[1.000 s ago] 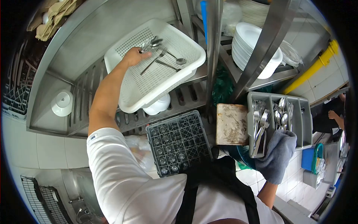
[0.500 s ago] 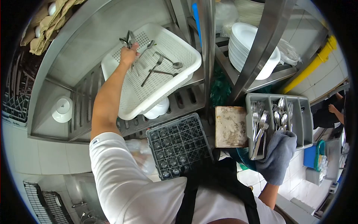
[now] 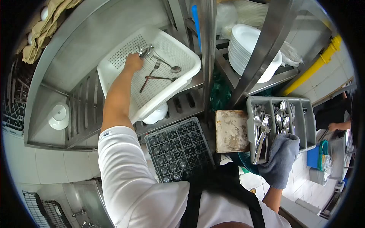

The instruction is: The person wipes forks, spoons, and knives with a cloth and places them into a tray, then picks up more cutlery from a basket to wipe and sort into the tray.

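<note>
My left hand (image 3: 134,62) is down in a white perforated plastic basket (image 3: 142,110), closed around a bunch of cutlery (image 3: 145,52) with spoon bowls and fork tines showing past the fingers. Just to its right lie a loose fork (image 3: 150,76), a spoon (image 3: 175,69) and another dark-handled piece. A grey cloth (image 3: 280,161) covers my right hand completely, so its fingers are hidden. This cloth lies against the near edge of a grey compartment tray (image 3: 311,131). Forks (image 3: 261,127) fill the tray's left compartment, with spoons (image 3: 281,117) beside them and more forks further right.
A dark glass rack (image 3: 197,142) holding several glasses stands below the basket. Next to the tray is a stained, flat square box (image 3: 232,131). White plates (image 3: 243,57) are stacked behind a steel post (image 3: 210,49). Another person's hand (image 3: 336,126) shows at far right.
My left hand has lowered with the cutlery bunch, which stood more upright before and now lies lower in the basket. The whole view has shifted slightly. My cloth-covered right hand stays at the tray.
</note>
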`<state>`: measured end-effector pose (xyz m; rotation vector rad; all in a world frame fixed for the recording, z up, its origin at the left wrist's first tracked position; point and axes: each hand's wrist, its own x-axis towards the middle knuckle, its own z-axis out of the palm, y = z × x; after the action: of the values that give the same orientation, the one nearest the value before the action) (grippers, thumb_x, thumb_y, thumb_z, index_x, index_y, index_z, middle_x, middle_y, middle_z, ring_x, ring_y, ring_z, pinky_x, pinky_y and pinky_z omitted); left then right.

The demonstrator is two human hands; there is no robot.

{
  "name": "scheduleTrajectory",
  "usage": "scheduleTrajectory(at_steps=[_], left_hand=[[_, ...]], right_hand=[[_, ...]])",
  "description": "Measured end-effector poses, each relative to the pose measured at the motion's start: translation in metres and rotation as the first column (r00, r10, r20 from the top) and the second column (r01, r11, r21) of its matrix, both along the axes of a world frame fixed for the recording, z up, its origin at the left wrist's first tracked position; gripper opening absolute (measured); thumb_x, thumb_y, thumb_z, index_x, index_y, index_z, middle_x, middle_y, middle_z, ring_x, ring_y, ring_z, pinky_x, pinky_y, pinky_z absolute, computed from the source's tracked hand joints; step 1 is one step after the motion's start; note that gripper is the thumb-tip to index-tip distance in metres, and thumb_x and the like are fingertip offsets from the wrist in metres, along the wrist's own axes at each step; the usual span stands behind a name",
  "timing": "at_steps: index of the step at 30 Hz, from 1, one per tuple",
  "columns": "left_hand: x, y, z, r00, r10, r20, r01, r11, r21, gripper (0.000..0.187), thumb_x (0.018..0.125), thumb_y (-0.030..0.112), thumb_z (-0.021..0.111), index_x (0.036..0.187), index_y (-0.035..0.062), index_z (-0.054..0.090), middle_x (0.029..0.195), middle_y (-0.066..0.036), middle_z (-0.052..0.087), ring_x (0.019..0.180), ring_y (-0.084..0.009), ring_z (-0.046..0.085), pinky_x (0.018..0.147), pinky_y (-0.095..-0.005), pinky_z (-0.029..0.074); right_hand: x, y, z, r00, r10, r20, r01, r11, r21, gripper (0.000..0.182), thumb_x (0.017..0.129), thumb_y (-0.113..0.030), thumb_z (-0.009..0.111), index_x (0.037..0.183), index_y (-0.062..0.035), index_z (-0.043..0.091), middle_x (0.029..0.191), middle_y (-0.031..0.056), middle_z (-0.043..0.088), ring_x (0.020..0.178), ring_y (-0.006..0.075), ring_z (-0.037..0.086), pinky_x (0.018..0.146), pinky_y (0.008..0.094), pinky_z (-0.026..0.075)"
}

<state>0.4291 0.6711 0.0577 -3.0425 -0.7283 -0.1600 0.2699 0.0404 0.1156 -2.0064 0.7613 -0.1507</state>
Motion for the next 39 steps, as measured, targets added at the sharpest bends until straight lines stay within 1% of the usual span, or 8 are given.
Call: scheduleTrajectory(at_steps=[5,7,13,18,22,26,31,39], left_hand=[[-0.019,-0.021,0.044,0.988,-0.124,0.093,0.148,0.933,-0.327,0.045,0.083,0.032,0.069,0.112,-0.0021,0.061,0.105,-0.024,0.065,0.098,-0.0342,0.064,0.085,-0.0399,0.05],[-0.038,-0.057,0.059,0.976,-0.214,-0.043,0.156,0.82,-0.551,0.056,0.075,0.034,0.077,0.111,-0.0059,0.059,0.103,-0.021,0.066,0.092,-0.0293,0.063,0.086,-0.0368,0.048],[-0.061,-0.102,0.025,0.916,-0.397,-0.065,0.334,0.839,-0.429,0.076,0.065,0.037,0.084,0.121,-0.0073,0.055,0.107,-0.021,0.065,0.103,-0.033,0.06,0.094,-0.0352,0.043],[-0.05,-0.098,0.02,0.9,-0.39,-0.196,0.245,0.822,-0.514,0.048,0.065,0.036,0.084,0.092,0.0001,0.066,0.101,-0.021,0.063,0.095,-0.0312,0.059,0.088,-0.0356,0.044],[-0.058,-0.107,0.015,0.938,-0.332,-0.098,0.297,0.918,-0.262,0.033,0.064,0.033,0.085,0.086,0.014,0.07,0.14,-0.02,0.029,0.122,-0.0403,0.03,0.104,-0.0502,0.03],[-0.067,-0.118,0.017,0.958,-0.287,-0.001,0.286,0.957,-0.048,0.035,0.065,0.036,0.084,0.086,0.012,0.069,0.127,-0.019,0.045,0.121,-0.0385,0.032,0.104,-0.0523,0.028],[-0.058,-0.1,0.014,0.959,-0.183,-0.216,0.103,0.936,-0.337,0.055,0.066,0.045,0.081,0.098,0.0042,0.065,0.105,-0.018,0.061,0.11,-0.0338,0.051,0.095,-0.0409,0.042],[-0.072,-0.117,0.021,0.953,-0.303,-0.023,0.287,0.924,-0.254,0.043,0.075,0.029,0.076,0.099,-0.0014,0.059,0.096,-0.022,0.064,0.091,-0.0349,0.062,0.081,-0.0401,0.048]], right_hand=[[-0.011,-0.015,-0.014,0.95,0.284,0.127,-0.194,0.859,-0.474,0.034,0.086,-0.024,0.061,0.108,0.0014,0.055,0.095,0.0193,0.062,0.089,0.0299,0.06,0.083,0.0357,0.046],[-0.007,-0.007,-0.011,0.971,0.215,0.101,-0.158,0.903,-0.4,0.034,0.086,-0.024,0.061,0.108,0.0016,0.055,0.095,0.0195,0.061,0.09,0.0303,0.06,0.083,0.0355,0.046],[-0.01,-0.003,-0.005,0.979,0.191,0.077,-0.139,0.888,-0.438,0.034,0.086,-0.025,0.06,0.107,0.0013,0.056,0.097,0.0209,0.062,0.093,0.0319,0.06,0.084,0.0364,0.047],[-0.01,0.008,0.008,0.997,0.067,0.03,-0.057,0.964,-0.258,0.033,0.085,-0.023,0.06,0.107,0.0009,0.057,0.101,0.0228,0.063,0.098,0.0331,0.061,0.086,0.037,0.047],[-0.005,-0.003,-0.005,0.996,0.085,-0.015,-0.083,0.894,-0.44,0.035,0.085,-0.024,0.059,0.109,0.0014,0.056,0.1,0.0232,0.062,0.099,0.0349,0.06,0.087,0.0373,0.046],[-0.016,-0.02,-0.02,0.945,0.307,0.116,-0.196,0.812,-0.55,0.037,0.085,-0.026,0.06,0.11,0.0018,0.055,0.097,0.0228,0.062,0.097,0.0358,0.06,0.086,0.0375,0.046],[-0.019,-0.012,-0.004,0.949,0.291,0.121,-0.194,0.841,-0.505,0.036,0.084,-0.024,0.062,0.109,0.001,0.055,0.097,0.0205,0.062,0.094,0.0316,0.061,0.084,0.0351,0.047],[-0.013,-0.008,-0.004,0.972,0.21,0.101,-0.147,0.89,-0.432,0.035,0.083,-0.023,0.064,0.108,0.0006,0.056,0.096,0.0184,0.063,0.091,0.0299,0.062,0.081,0.0348,0.048]])
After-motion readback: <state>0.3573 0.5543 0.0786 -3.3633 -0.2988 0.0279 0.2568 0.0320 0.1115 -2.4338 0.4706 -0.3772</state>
